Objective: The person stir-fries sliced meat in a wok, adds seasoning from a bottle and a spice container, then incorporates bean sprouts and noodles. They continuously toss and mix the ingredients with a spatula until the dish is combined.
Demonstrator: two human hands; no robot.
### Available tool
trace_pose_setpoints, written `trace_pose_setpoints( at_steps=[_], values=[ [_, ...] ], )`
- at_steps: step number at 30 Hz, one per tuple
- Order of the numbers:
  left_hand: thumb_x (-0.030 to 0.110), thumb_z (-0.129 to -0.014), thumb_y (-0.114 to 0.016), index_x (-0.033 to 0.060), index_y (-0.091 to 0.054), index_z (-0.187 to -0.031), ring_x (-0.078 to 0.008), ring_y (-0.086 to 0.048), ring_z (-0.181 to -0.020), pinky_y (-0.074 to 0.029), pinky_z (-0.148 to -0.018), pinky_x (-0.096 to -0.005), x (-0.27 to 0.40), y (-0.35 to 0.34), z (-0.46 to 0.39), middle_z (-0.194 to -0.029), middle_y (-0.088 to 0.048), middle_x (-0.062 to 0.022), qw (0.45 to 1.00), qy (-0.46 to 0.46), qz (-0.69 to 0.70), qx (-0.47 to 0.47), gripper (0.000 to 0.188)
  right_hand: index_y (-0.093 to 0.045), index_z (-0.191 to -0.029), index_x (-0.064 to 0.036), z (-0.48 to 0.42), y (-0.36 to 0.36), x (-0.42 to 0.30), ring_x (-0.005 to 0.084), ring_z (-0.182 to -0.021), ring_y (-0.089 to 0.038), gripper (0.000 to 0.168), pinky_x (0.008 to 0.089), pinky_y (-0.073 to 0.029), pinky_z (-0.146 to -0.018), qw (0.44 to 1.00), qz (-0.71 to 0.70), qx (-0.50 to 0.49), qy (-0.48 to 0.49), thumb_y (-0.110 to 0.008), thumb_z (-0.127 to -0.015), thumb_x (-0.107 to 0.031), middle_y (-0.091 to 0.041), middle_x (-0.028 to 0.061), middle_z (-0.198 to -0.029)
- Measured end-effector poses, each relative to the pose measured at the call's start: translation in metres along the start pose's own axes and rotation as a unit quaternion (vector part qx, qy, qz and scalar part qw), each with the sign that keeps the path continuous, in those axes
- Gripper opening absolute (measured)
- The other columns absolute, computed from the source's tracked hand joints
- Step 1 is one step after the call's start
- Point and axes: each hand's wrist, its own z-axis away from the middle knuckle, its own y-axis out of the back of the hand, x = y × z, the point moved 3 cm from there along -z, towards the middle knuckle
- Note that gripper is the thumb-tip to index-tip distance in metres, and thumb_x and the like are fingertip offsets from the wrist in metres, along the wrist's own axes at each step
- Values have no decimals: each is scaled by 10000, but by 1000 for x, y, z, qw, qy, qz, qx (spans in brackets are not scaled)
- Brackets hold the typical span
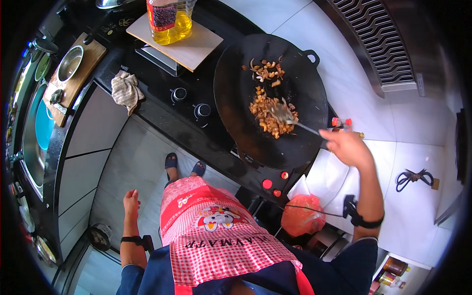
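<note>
My right hand (348,147) grips the handle of a metal spatula (308,129) over a large black wok (236,103). The spatula's blurred blade lies in a heap of browned diced food (263,107) with what look like cashews and onion pieces. A smaller patch of the same food (271,70) sits higher on the wok's far side. Down at my left side hangs my left hand (131,202), away from the counter, with its fingers partly curled and nothing visible in it.
An oil bottle (171,25) stands on a wooden board (206,40) left of the wok. Stove knobs (202,110), a cloth (126,90), red caps (267,183) and a red plastic bag (304,215) are nearby. Scissors (413,179) lie right. Further left are a cutting board (90,48) and sink (31,147).
</note>
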Motion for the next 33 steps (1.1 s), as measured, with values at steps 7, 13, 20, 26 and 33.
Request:
trace_pose_setpoints(
  at_steps=[7,13,20,26,33],
  values=[
    [353,-945,-627,87,-639,-1171,-133,-551,-617,-390,-478,-278,-41,0,-20,-814,-571,6,999,50,-19,-10,349,-690,-1250,-244,54,12,-6,339,-825,-659,365,438,-515,-740,986,129,-102,9,-651,-891,-188,-694,161,-893],
    [354,-963,-618,68,-649,-1169,-123,-555,-595,-401,-491,-270,16,1,-12,-824,-618,-9,1000,-16,11,-2,354,-693,-1251,-177,-33,2,8,332,-750,-669,365,388,-525,-727,996,-68,53,-7,-657,-891,-129,-681,222,-892],
    [355,-963,-623,68,-649,-1169,-116,-554,-605,-402,-490,-269,9,13,-7,-837,-613,4,999,-27,35,20,354,-647,-1290,-71,-74,44,-5,295,-930,-675,386,342,-516,-880,997,-63,51,-3,-626,-907,-109,-701,219,-1061],
    [357,-939,-631,62,-639,-1169,-124,-546,-598,-399,-474,-278,-58,-5,4,-819,-594,-1,997,69,-19,-8,375,-700,-1237,-185,-19,25,-4,364,-902,-672,345,428,-528,-821,998,58,9,-9,-632,-900,-172,-702,189,-1000],
    [347,-936,-627,50,-655,-1168,-132,-559,-612,-405,-480,-280,-33,-30,5,-838,-613,-13,999,26,-15,-18,378,-751,-1158,-233,25,14,19,315,-867,-689,301,422,-531,-793,978,190,23,-81,-663,-871,-207,-730,141,-953]
  ],
)
